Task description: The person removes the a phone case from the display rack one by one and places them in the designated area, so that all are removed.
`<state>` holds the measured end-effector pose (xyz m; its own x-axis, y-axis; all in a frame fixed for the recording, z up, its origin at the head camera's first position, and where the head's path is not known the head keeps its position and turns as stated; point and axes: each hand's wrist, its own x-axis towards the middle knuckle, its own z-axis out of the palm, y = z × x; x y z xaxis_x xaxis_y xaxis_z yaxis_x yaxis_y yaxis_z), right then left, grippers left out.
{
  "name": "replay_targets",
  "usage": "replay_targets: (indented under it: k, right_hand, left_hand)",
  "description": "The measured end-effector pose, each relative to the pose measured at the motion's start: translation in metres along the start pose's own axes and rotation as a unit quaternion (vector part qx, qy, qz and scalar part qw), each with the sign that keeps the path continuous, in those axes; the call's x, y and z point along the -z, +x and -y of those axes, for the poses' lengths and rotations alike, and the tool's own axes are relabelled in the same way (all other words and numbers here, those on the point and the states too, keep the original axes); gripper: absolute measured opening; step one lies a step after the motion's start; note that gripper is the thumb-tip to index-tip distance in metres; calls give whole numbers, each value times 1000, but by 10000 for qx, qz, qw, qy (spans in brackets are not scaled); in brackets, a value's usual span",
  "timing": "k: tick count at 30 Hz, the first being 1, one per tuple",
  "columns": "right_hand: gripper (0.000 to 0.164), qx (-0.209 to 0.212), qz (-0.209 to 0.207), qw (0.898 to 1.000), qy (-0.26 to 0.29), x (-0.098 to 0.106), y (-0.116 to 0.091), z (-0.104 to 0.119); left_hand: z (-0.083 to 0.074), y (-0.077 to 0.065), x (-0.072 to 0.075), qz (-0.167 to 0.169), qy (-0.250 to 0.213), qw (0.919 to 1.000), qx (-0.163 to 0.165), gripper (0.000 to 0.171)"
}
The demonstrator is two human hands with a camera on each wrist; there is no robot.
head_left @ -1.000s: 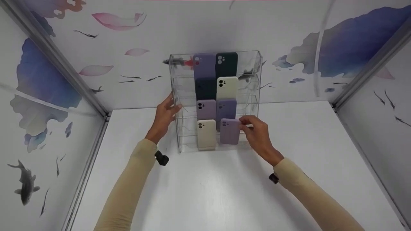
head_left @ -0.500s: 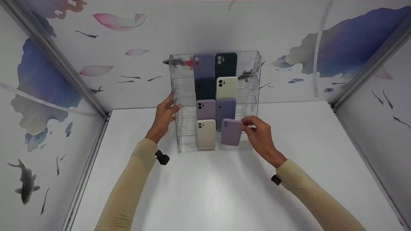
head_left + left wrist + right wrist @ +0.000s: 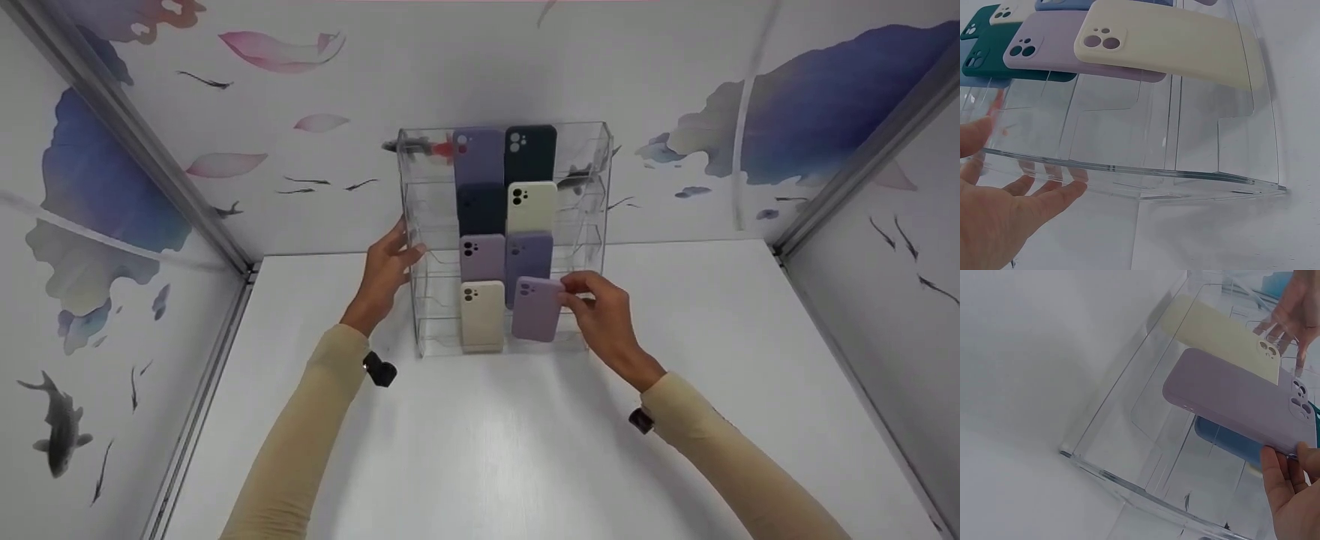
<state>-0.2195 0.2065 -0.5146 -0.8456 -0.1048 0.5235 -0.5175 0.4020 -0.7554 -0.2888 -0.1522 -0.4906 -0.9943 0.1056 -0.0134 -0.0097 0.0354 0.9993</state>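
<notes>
A clear acrylic display stand [image 3: 439, 330] holds phone cases in tiered rows. My right hand [image 3: 604, 307] pinches a lilac phone case [image 3: 536, 309] at its upper right edge, between thumb and fingers. This case tilts slightly in front of the bottom tier, and in the right wrist view its lower end shows in front of the tier's clear lip. Behind it, a blue-purple case [image 3: 529, 255] is partly covered. My left hand [image 3: 382, 277] grips the stand's left side panel, thumb at the front edge and fingers along the outside. A cream case [image 3: 482, 315] stands in the bottom tier, left of the held one.
Higher tiers carry another lilac case [image 3: 482, 256], a dark navy case [image 3: 480, 210], a white case [image 3: 532, 206], a purple case [image 3: 478, 154] and a dark green case [image 3: 530, 150]. The stand is on a white table [image 3: 480, 450], close to the printed back wall [image 3: 465, 60].
The lilac case in my right hand shifted slightly right and tilted, then came back left, its lower end swinging leftward. My left hand stays on the stand.
</notes>
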Motion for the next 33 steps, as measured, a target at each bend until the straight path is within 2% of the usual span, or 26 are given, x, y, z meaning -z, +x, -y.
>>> replay_targets:
  k: [7, 15, 26, 33]
  right_hand:
    - [19, 9, 153, 9998, 157, -9, -4, 11]
    - [18, -149, 526, 9973, 483, -24, -10, 25]
    - [19, -616, 915, 9921, 602, -48, -18, 34]
    - [19, -781, 1060, 9885, 743, -62, -23, 34]
  left_hand:
    - [0, 1, 0, 6, 29, 10000, -10, 72]
    - [1, 0, 1, 19, -34, 10000, -5, 72]
    - [-1, 0, -2, -77, 72, 9999, 47, 72]
    - [0, 0, 0, -4, 7, 10000, 33, 72]
